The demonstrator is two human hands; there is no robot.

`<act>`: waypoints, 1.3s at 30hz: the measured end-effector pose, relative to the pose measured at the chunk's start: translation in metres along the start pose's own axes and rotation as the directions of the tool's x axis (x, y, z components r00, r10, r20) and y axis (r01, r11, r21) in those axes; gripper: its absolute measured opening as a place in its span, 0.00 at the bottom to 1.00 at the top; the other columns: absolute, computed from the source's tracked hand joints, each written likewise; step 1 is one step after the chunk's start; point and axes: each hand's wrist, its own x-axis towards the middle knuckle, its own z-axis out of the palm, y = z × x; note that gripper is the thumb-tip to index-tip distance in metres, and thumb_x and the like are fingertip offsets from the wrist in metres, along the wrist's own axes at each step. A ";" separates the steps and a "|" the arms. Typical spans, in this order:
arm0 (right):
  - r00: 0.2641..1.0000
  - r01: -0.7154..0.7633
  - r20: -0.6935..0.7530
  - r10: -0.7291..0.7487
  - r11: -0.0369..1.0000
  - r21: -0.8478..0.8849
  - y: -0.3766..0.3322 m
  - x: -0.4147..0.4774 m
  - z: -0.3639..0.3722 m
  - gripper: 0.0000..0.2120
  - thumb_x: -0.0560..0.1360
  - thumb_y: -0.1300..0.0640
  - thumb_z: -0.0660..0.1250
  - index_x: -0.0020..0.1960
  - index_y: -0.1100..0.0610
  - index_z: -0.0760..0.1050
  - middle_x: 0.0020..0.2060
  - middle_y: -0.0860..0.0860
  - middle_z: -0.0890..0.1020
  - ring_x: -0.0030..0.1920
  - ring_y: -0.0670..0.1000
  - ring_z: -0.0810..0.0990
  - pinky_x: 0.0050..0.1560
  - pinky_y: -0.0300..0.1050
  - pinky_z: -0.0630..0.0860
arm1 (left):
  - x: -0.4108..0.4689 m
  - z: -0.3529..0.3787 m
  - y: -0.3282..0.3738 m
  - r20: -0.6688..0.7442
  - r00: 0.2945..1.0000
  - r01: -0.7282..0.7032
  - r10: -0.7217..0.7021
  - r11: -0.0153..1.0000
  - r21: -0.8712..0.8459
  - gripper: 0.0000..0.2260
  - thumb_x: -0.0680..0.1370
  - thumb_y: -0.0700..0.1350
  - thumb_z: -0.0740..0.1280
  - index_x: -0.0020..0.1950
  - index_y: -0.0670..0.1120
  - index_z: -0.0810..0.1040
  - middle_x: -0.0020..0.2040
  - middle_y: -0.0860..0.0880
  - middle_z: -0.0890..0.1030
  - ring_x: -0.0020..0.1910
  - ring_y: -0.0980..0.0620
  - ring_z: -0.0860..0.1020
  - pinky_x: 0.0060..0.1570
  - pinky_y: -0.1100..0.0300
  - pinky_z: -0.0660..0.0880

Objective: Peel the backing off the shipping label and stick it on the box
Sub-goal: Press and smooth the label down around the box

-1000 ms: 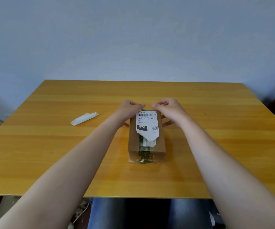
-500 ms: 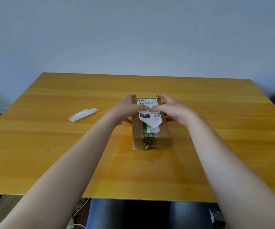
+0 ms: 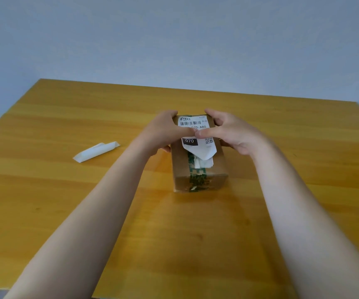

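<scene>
Head view — both thumbs pressing label (image 3: 192,126), hands (image 3: 163,131) (image 3: 232,131) gripping box (image 3: 200,169)

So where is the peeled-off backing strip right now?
In the head view the backing strip lies on the table, on the person's left, apart from the left hand and the box.

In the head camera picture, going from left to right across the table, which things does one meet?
Folded white backing paper → left hand → cardboard box with the shipping label on top → right hand.
</scene>
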 end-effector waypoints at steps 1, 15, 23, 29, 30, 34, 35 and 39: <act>1.000 0.010 0.000 -0.010 1.000 -0.008 -0.001 0.004 -0.001 0.66 0.52 0.42 0.85 0.85 0.52 0.60 0.81 0.51 0.69 0.81 0.49 0.65 0.81 0.53 0.64 | 0.004 -0.001 0.000 0.004 1.000 -0.008 0.008 1.000 0.010 0.26 0.76 0.51 0.76 0.72 0.52 0.72 0.56 0.54 0.79 0.57 0.47 0.82 0.53 0.40 0.84; 0.997 0.077 0.015 -0.076 0.989 -0.128 0.010 0.032 -0.020 0.58 0.63 0.48 0.85 0.86 0.51 0.58 0.82 0.45 0.66 0.80 0.44 0.63 0.72 0.43 0.65 | 0.047 -0.005 -0.007 0.075 0.994 -0.085 0.078 0.991 0.101 0.58 0.63 0.62 0.78 0.86 0.46 0.53 0.78 0.52 0.71 0.73 0.52 0.73 0.71 0.48 0.73; 0.994 0.102 -0.023 -0.108 0.976 -0.193 0.007 0.033 -0.019 0.58 0.62 0.43 0.86 0.85 0.49 0.61 0.82 0.44 0.67 0.81 0.44 0.64 0.71 0.43 0.64 | 0.048 -0.005 -0.002 0.073 0.995 -0.072 0.067 0.995 0.068 0.40 0.73 0.52 0.79 0.81 0.50 0.65 0.64 0.54 0.79 0.58 0.52 0.81 0.54 0.47 0.82; 0.990 0.128 -0.026 -0.139 0.963 -0.239 0.004 0.031 -0.020 0.56 0.63 0.44 0.86 0.85 0.49 0.62 0.81 0.44 0.68 0.81 0.45 0.65 0.69 0.43 0.64 | 0.048 -0.004 -0.004 0.065 0.997 -0.054 0.052 0.998 0.033 0.35 0.71 0.53 0.81 0.75 0.53 0.70 0.61 0.55 0.80 0.56 0.51 0.82 0.55 0.43 0.83; 0.989 0.132 -0.038 -0.145 0.963 -0.236 0.004 0.031 -0.020 0.55 0.63 0.43 0.86 0.84 0.49 0.64 0.81 0.44 0.69 0.80 0.45 0.66 0.69 0.43 0.65 | 0.049 -0.004 -0.005 0.053 0.997 -0.050 0.048 0.999 0.021 0.33 0.71 0.53 0.81 0.72 0.54 0.71 0.60 0.54 0.81 0.56 0.51 0.83 0.55 0.41 0.83; 0.981 0.143 -0.094 -0.170 0.961 -0.237 0.001 0.030 -0.018 0.50 0.63 0.41 0.85 0.81 0.50 0.71 0.77 0.45 0.75 0.77 0.45 0.71 0.67 0.44 0.68 | 0.050 -0.002 -0.006 0.002 1.000 -0.031 0.031 0.999 0.013 0.27 0.72 0.55 0.80 0.66 0.54 0.73 0.56 0.52 0.83 0.52 0.48 0.85 0.51 0.39 0.84; 0.980 0.145 -0.100 -0.173 0.961 -0.236 0.001 0.030 -0.017 0.48 0.63 0.41 0.84 0.80 0.50 0.72 0.75 0.46 0.77 0.75 0.45 0.72 0.65 0.44 0.69 | 0.051 -0.002 -0.006 -0.008 1.000 -0.024 0.024 1.000 0.020 0.26 0.72 0.55 0.80 0.65 0.53 0.74 0.55 0.51 0.84 0.51 0.48 0.85 0.50 0.40 0.84; 0.981 0.134 -0.112 -0.159 0.969 -0.206 0.002 0.029 -0.016 0.43 0.65 0.42 0.84 0.76 0.50 0.77 0.68 0.46 0.81 0.66 0.47 0.79 0.56 0.42 0.76 | 0.052 0.000 -0.007 -0.012 1.000 -0.005 0.005 1.000 0.031 0.22 0.74 0.54 0.78 0.62 0.52 0.74 0.51 0.50 0.85 0.48 0.47 0.86 0.46 0.40 0.85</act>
